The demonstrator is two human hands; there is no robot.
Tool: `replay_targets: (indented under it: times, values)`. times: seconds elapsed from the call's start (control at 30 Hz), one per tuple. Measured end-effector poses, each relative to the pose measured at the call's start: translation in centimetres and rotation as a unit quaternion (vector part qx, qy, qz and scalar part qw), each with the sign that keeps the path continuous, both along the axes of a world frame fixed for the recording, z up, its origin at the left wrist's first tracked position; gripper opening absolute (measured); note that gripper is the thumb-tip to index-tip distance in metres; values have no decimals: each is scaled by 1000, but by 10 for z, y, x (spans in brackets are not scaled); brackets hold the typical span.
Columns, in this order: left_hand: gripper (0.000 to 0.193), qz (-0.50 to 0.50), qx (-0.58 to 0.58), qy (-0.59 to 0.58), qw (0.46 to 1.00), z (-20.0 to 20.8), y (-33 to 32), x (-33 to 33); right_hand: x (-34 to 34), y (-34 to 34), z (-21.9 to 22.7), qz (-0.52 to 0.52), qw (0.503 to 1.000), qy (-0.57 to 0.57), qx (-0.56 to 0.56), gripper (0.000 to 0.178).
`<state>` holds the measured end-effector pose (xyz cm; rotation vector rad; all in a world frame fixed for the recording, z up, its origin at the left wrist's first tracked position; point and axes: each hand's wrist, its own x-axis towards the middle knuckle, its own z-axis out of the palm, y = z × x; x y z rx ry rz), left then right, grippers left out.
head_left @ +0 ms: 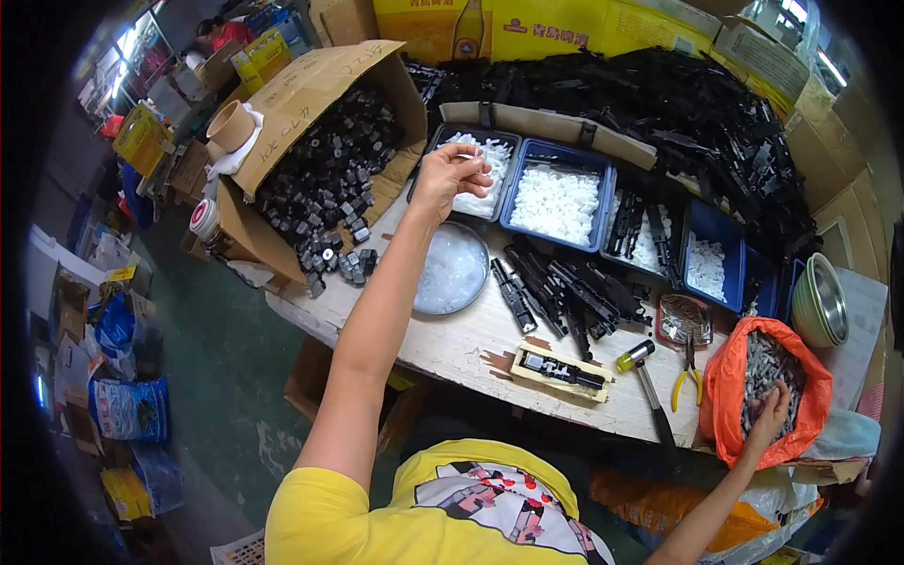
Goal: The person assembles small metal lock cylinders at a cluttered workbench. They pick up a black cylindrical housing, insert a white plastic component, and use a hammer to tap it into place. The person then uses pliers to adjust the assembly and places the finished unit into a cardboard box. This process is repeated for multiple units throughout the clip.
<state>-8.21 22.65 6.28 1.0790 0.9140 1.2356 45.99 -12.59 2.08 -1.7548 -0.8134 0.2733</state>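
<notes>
Moderate light lay across the worktable (450, 356); white plastic pieces (556, 205) looked nearly washed out; a fluorescent tube (831, 70) glared at upper right; dark vignetting ringed the view; straight edges bowed outward.

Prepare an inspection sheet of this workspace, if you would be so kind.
Surface: white table, paint worn through in brown patches.
Job's things: dark tray of white parts; orange bag of grey parts; cream fixture holding a black assembly.
Clutter: hammer and yellow-handled pliers near the front edge; black parts heaped behind.
Grips: left grip over the dark tray, anything pinched too small to tell; right grip in the orange bag's mouth, at the grey parts.
Cables: nothing seen.
Surroundings: cartons, green floor, a person in red beyond.
</notes>
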Motion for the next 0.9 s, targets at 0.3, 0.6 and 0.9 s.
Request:
replay_targets:
  times: [0.3,0.6,0.9]
  values:
    - [16,82,17,62,995,-14,-121,-63,-27,-5,33,-19,990,-136,-43,27]
    - [14,185,142,361,903,-49,-137,-85,-94,18,48,121,989,-82,-35,29]
    - [16,146,172,546,807,-53,-133,-82,-131,29,48,136,974,-119,-135,22]
